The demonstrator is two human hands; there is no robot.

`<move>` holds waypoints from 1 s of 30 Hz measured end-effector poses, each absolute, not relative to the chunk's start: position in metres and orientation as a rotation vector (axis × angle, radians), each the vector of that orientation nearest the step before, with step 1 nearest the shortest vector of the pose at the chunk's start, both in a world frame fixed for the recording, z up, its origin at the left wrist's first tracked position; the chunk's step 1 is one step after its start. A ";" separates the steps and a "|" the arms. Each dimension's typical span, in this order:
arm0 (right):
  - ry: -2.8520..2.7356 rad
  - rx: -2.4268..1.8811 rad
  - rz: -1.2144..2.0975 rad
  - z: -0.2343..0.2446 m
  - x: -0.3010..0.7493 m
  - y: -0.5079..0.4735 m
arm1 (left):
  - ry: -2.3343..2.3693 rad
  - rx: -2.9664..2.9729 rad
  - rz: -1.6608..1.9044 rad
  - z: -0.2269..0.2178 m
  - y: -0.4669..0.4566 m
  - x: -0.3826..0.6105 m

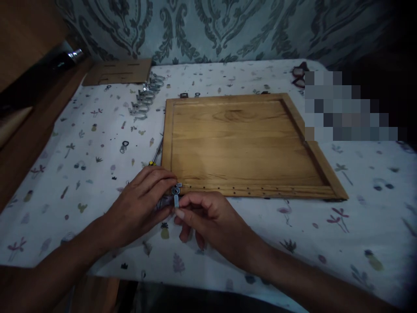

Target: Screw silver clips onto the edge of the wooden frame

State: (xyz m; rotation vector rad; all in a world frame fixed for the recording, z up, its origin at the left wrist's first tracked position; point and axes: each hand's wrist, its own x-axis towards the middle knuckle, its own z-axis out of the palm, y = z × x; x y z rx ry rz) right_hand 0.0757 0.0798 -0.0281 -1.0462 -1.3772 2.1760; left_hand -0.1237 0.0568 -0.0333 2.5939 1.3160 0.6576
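Observation:
A light wooden framed board (228, 143) lies on the table, with a row of small dark holes along its near edge. At its near left corner sits a small metal hook (176, 190). My left hand (148, 195) is closed around that corner, its fingertips against the hook and its thumb below the edge. The lower end of the hook is pinched between the thumb and forefinger of my right hand (205, 215), whose other fingers are curled underneath. A screwdriver (156, 153) with a yellow and black part lies beside the board's left edge, partly hidden by my left hand.
Several metal hooks (143, 100) stand in a row behind the left side, near a brown cardboard piece (119, 71). Dark-handled scissors (299, 76) rest at the far right, next to a blurred patch. A patterned cloth (87, 182) covers the table; a patterned wall rises behind.

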 end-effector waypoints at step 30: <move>-1.304 -1.089 2.200 -0.029 0.073 0.080 | 1.272 2.585 0.575 -0.026 0.058 -0.126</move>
